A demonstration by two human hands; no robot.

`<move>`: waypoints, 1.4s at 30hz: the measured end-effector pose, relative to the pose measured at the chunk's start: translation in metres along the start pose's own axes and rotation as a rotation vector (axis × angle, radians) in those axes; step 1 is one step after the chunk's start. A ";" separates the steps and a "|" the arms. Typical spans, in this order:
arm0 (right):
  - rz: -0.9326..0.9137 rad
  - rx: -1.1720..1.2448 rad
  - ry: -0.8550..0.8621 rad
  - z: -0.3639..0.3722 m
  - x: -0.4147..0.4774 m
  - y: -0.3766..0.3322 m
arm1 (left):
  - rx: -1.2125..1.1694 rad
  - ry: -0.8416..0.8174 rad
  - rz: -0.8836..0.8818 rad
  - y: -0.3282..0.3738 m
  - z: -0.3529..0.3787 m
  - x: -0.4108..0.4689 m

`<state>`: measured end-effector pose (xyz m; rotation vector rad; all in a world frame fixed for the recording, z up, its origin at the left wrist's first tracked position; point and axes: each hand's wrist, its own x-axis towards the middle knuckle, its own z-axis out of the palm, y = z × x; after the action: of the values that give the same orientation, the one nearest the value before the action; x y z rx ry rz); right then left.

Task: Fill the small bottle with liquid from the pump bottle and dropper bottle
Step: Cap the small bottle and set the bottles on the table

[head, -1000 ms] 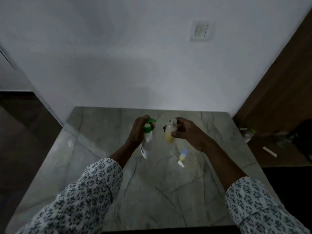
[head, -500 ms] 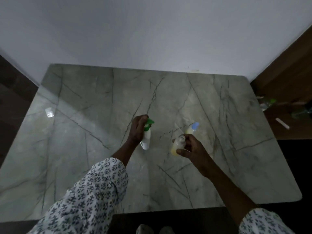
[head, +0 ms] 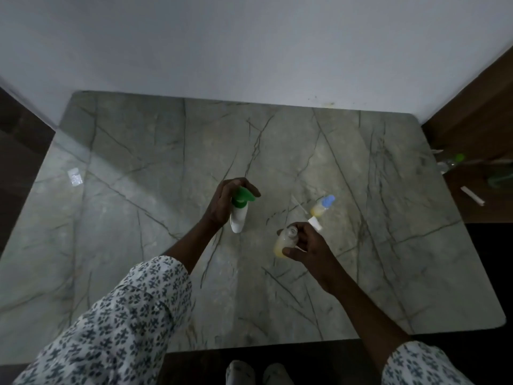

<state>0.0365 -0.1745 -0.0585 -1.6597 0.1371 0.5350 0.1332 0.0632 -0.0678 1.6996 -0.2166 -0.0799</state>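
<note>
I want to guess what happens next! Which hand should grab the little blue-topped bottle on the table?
Probably the right hand: the dropper bottle stands just beyond it. But it's holding the small bottle; the left hand grips the pump bottle.

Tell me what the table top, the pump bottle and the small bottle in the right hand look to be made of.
Table top: polished stone, probably marble or a look-alike; grey-green with dark veins and a soft sheen.
Pump bottle: opaque white plastic, smooth, with a green plastic pump head.
Small bottle: clear, either plastic or glass; the yellowish liquid shows through the wall, and its mouth is open. The dim light leaves it unsettled.
</note>
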 end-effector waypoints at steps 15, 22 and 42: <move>-0.077 0.096 0.069 0.011 0.010 -0.049 | 0.466 0.015 0.053 0.075 0.054 -0.090; -0.069 0.115 0.078 0.004 0.007 -0.060 | 0.309 0.165 -0.174 0.072 0.091 -0.068; 0.017 -0.838 0.466 -0.053 0.052 0.048 | 0.350 0.237 -0.318 0.050 0.089 -0.109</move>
<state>0.0781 -0.2224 -0.1202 -2.5906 0.2947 0.2019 0.0060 -0.0089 -0.0384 2.0630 0.2312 -0.0786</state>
